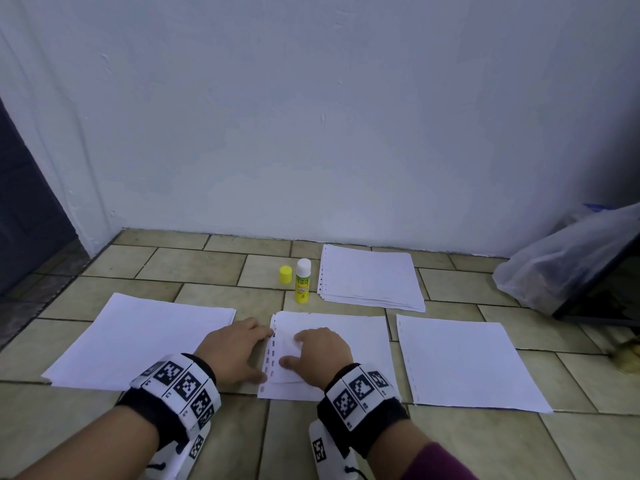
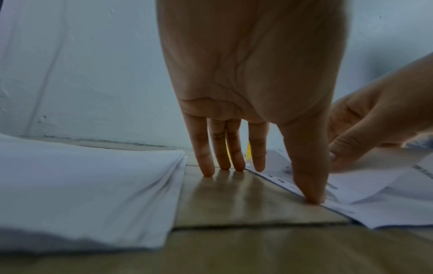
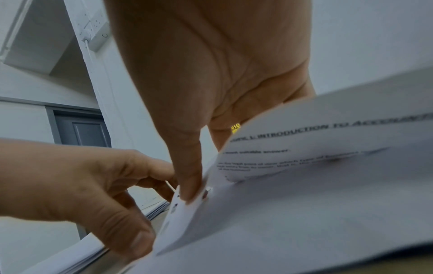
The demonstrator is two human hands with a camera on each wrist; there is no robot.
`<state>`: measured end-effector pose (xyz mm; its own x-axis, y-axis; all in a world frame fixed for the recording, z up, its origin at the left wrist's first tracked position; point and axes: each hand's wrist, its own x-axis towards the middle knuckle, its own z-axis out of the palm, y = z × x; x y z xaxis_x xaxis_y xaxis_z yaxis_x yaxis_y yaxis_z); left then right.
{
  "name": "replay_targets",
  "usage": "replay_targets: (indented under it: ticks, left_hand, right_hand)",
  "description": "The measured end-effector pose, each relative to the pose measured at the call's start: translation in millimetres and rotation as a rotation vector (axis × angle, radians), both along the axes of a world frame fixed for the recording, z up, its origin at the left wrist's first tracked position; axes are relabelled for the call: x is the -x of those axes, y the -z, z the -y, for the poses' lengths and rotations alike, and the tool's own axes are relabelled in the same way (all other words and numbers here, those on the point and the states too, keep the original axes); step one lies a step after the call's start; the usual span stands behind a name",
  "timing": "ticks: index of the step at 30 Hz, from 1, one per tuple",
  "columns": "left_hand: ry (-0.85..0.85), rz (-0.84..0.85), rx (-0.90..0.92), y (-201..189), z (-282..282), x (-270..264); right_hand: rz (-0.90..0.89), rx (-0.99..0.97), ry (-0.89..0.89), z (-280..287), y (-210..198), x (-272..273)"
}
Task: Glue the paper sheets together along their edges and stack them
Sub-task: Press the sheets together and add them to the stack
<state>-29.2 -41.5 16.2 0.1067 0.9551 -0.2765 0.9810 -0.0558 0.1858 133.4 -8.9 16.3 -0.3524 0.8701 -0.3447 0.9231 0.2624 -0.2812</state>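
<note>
Left hand (image 1: 235, 348) rests fingers-down on the tiled floor (image 1: 194, 268), fingers straight and slightly spread; three fingertips (image 2: 208, 170) touch bare tile, while the index tip and thumb tip sit on the punched left edge of the middle sheets (image 1: 360, 341). Right hand (image 1: 320, 355) lies on top of those middle sheets, thumb pressing near the punched holes, fingers reaching forward; the top sheet (image 3: 328, 148) curls up over the fingers in the right wrist view, printed text on its underside, so whether the fingers pinch it or just hold it up cannot be told. Middle sheets lie flat on the floor right in front of the person, top one crumpled and slightly skewed at its left edge. Left stack (image 1: 138, 341) of white sheets lies just beside the left hand, apart from the middle sheets. Right sheets (image 1: 464, 362) lie near the middle ones, a tile gap between. Far stack (image 1: 370, 275) lies by the wall. Glue stick (image 1: 303, 280) stands upright, uncapped, just left of the far stack; its yellow cap (image 1: 285, 274) stands just beside it. Clear plastic bag (image 1: 561, 258) sits at far right against the wall.
</note>
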Motion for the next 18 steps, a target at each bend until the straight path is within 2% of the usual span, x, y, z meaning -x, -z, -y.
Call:
replay_targets:
  ticks: [18]
  left_hand:
    - [0.012, 0.019, -0.011, 1.2, 0.4, -0.1]
  right_hand:
    - [0.000, -0.005, -0.013, 1.5, 2.5, -0.9]
